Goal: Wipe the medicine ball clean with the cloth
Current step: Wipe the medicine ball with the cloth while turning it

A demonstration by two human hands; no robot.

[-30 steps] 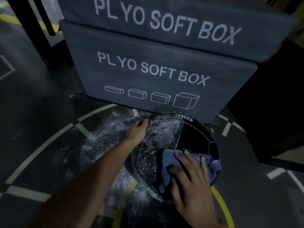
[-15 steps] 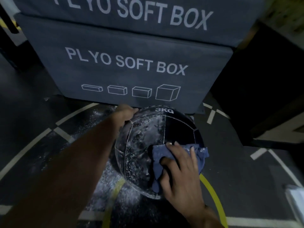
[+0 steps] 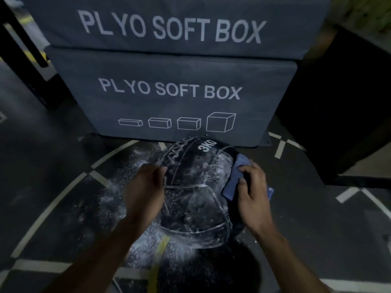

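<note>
The right hand (image 3: 252, 193) presses the blue cloth (image 3: 233, 178) against the dusty medicine ball (image 3: 196, 193), fingers curled round it. The left hand (image 3: 145, 189) cups the ball's other side, seemingly open-fingered.

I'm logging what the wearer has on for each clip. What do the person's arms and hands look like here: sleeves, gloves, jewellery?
Both forearms are bare up to the frame's edge, with no sleeve in view. The left hand and right hand wear no gloves. No watch, ring or band shows, though the light is dim.
</note>
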